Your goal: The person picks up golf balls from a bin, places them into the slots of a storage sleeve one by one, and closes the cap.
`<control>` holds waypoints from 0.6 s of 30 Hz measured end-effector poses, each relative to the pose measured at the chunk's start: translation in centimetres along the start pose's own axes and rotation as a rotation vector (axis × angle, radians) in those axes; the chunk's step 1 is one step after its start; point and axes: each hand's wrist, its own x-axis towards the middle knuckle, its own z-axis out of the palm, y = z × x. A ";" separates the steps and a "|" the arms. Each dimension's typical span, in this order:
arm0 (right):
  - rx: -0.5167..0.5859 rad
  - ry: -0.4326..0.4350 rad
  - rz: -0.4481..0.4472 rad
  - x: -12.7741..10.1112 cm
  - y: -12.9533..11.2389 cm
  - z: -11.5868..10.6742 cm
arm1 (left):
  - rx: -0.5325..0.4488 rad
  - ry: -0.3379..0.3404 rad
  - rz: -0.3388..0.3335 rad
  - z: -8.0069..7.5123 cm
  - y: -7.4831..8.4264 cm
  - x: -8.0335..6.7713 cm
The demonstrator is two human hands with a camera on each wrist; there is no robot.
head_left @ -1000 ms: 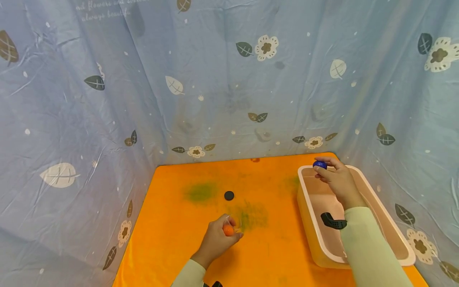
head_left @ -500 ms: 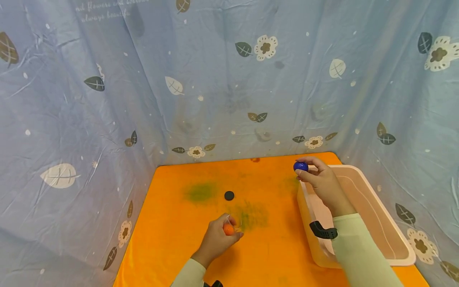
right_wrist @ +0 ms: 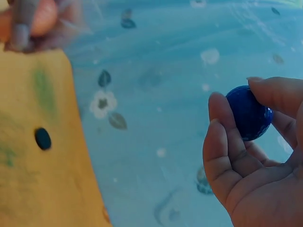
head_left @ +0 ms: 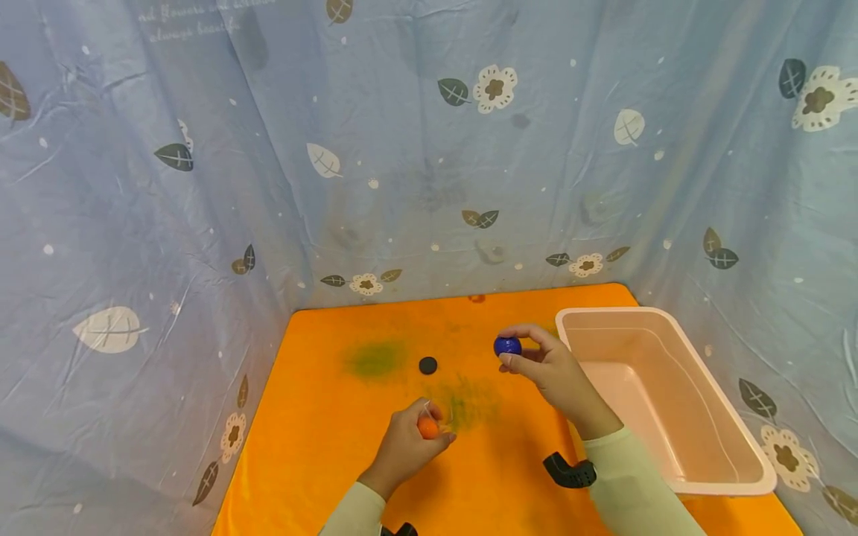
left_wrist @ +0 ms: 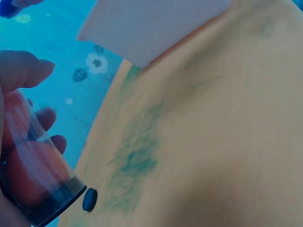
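My left hand [head_left: 404, 449] grips a clear cylindrical container [left_wrist: 56, 147] over the near middle of the table. Through its wall, the left wrist view shows two orange balls [left_wrist: 35, 172] stacked above a dark end. In the head view one orange ball [head_left: 427, 427] shows at its mouth. My right hand [head_left: 559, 380] pinches a dimpled blue golf ball [head_left: 507, 347] between thumb and fingers, up and to the right of the container. A flat black round cap [head_left: 427, 365] lies on the table beyond my left hand.
A pale pink plastic tub [head_left: 720, 387] stands at the table's right side, behind my right forearm. The orange table covering [head_left: 322, 424] bears green smudges. A blue patterned curtain [head_left: 415, 171] hangs at the back and both sides.
My right hand has carried the blue golf ball leftward from over the tub to above the table, nearer the container. My left hand has stayed almost still with the container.
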 end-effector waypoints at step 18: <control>0.006 -0.212 0.012 -1.4 2.7 6.8 | -0.034 -0.001 0.066 0.5 -0.2 0.0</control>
